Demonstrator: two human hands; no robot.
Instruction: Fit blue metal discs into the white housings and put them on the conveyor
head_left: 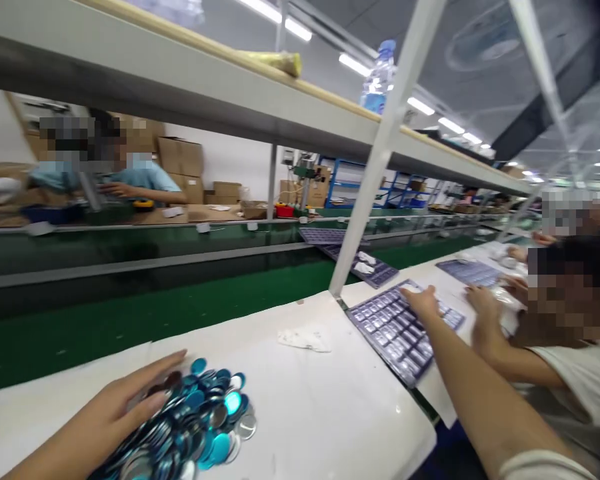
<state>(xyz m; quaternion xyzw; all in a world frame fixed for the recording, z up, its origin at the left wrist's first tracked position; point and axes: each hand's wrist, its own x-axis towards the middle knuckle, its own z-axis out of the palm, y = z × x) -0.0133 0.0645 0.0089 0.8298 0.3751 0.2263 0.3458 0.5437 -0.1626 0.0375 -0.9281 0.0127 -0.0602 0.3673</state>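
Note:
A heap of shiny round discs (195, 417), blue and silver, lies on the white tabletop at the lower left. My left hand (125, 400) is at the heap's left side, fingers stretched and thumb apart, touching the discs. Stretched far to the right, my right hand (423, 303) is at the far edge of a dark compartment tray (397, 330). Its thumb lies over the tray and its other fingers are partly hidden; it appears to grip the edge. Clear or shiny pieces fill the tray's cells.
A crumpled white paper (305, 339) lies mid-table. Beyond runs a green conveyor belt (180, 300) with more trays (375, 270). A white post (370, 173) rises beside the table under a shelf (230, 80). A co-worker's hand (485, 310) works close on the right.

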